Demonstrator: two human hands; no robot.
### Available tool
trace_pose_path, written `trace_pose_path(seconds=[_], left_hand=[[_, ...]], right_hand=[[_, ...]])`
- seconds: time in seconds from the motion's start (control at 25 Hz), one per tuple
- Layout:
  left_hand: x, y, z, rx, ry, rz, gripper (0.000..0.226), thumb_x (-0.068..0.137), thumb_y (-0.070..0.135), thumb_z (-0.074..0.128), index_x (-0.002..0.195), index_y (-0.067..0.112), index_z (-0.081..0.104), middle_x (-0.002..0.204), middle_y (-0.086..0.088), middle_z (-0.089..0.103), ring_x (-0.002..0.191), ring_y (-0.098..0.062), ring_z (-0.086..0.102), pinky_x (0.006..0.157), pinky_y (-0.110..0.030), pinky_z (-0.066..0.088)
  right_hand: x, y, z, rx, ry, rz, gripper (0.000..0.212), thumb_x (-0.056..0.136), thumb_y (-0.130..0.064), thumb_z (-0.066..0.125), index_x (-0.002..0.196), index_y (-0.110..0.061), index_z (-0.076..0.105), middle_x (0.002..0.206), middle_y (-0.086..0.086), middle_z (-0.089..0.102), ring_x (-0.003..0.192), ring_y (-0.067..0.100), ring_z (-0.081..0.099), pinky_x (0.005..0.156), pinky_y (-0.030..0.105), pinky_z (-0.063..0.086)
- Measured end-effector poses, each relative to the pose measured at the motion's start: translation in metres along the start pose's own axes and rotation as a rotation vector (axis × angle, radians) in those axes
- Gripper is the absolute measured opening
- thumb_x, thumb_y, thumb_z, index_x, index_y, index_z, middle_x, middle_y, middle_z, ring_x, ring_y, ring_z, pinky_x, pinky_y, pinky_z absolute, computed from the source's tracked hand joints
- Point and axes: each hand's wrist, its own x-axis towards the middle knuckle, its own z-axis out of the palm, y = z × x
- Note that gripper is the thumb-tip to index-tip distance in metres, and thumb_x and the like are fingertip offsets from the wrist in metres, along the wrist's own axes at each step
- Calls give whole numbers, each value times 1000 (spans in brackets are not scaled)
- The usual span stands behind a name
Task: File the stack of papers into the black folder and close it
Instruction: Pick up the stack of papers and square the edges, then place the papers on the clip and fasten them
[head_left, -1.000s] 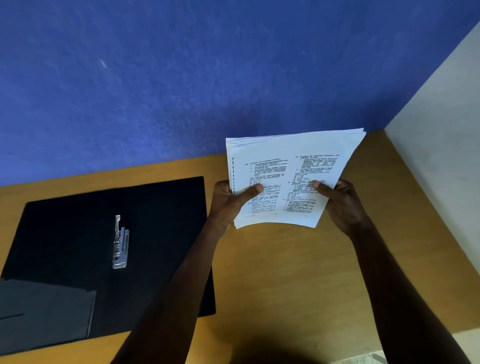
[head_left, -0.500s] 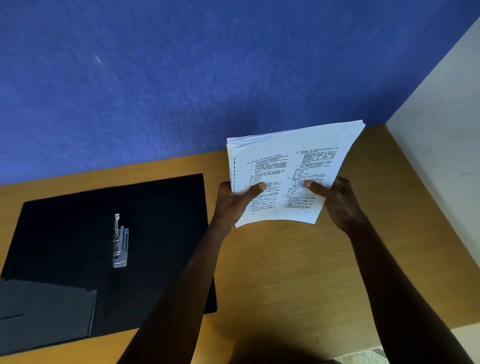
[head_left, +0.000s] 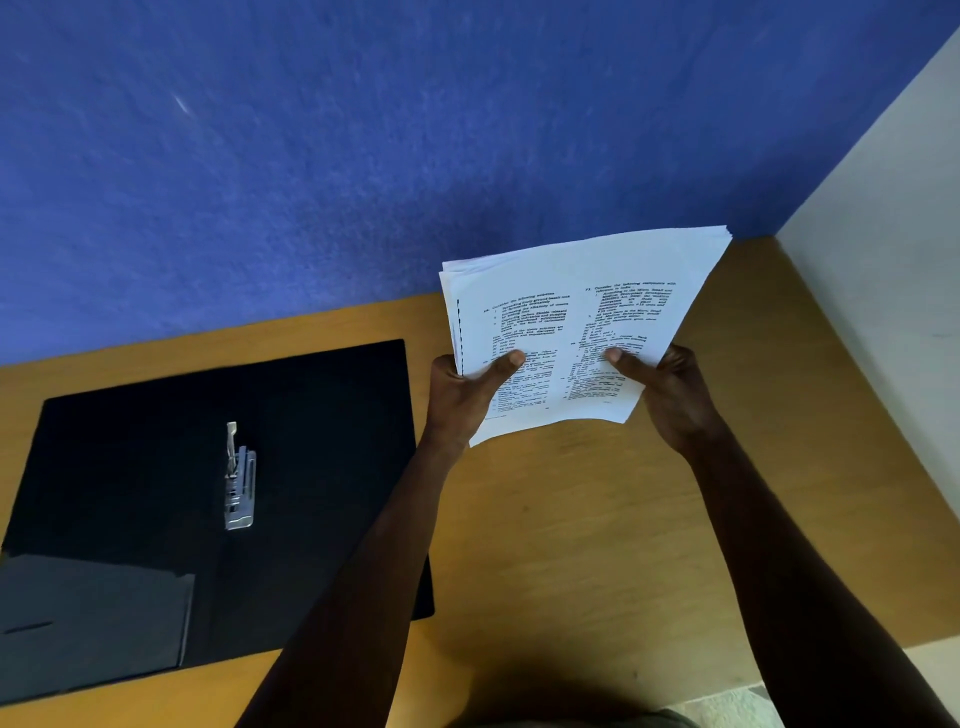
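Observation:
A stack of white printed papers (head_left: 582, 317) is held up in the air above the right part of the table. My left hand (head_left: 462, 395) grips its lower left corner, thumb on the top sheet. My right hand (head_left: 670, 395) grips the lower right edge the same way. The black folder (head_left: 322, 441) lies open and flat on the table at the left, with a metal clip mechanism (head_left: 239, 480) at its middle and a grey inner pocket (head_left: 93, 618) at its lower left. The papers are to the right of the folder and apart from it.
The wooden table (head_left: 571, 545) meets a blue wall (head_left: 363, 156) at the back and a pale wall (head_left: 893, 312) on the right. Its front edge runs along the bottom right.
Both hands have lifted the paper stack slightly upward and farther from me. The folder has not moved.

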Motion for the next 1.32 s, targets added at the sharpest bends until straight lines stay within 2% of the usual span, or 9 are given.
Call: trace_pose_path(seconds=[0.24,0.36,0.52,0.76,0.88,1.0,1.08,1.16,1.32], left_hand=[[1,6,0,5,16,-15,30,83,13,77,100,38,77,105,16,76,103,-9,72,78,-23,58],[0,17,-5,4,117,-47,23,81,17,79,98,32,78,104,12,77,101,-11,73,76,-22,59],[-5,41,-38,-23,243,-207,16,79,16,82,93,23,79,99,2,79,94,-18,75,72,-29,61],[-35,60,-115,50,363,-443,22,79,17,81,100,14,75,108,-10,75,100,-24,72,90,-40,56],[-64,55,-159,88,375,-547,32,84,16,76,113,4,71,117,-15,71,108,-28,68,99,-43,52],[-95,42,-194,86,323,-696,31,89,16,70,114,-3,68,120,-20,69,112,-34,66,103,-51,49],[-118,33,-222,138,360,-734,21,91,18,67,99,-2,68,112,-21,72,108,-35,67,97,-50,52],[-138,23,-241,182,467,-699,15,92,15,65,86,2,70,95,-16,73,96,-30,69,83,-41,56],[-157,9,-260,590,567,-511,14,87,7,68,82,-3,76,73,-15,69,77,-15,61,67,-29,46]], right_hand=[[1,-3,4,-24,17,21,34,85,-15,75,118,-11,71,121,9,72,113,29,68,87,32,56],[-2,-11,17,-88,-28,32,31,87,-18,74,118,-14,71,120,8,73,107,29,71,82,34,59],[-4,-15,58,-177,-98,68,31,88,-16,72,119,-13,69,116,7,74,100,29,73,79,39,61],[-21,21,141,-303,6,210,30,84,-11,76,113,-8,71,105,9,77,89,29,76,81,50,61],[-42,51,179,-329,57,295,28,83,-5,75,110,-5,73,103,14,76,91,34,74,84,53,59],[-58,76,193,-346,130,337,25,82,0,75,106,-1,73,103,18,75,86,30,74,77,42,61],[-66,93,208,-375,173,365,24,81,-1,75,104,-2,74,99,15,76,70,13,73,59,25,59],[-72,108,223,-383,182,382,23,81,0,75,103,-2,74,94,13,75,60,2,70,50,15,53],[-78,127,247,-413,194,371,25,81,1,74,106,0,73,96,13,74,71,14,70,60,21,54]])
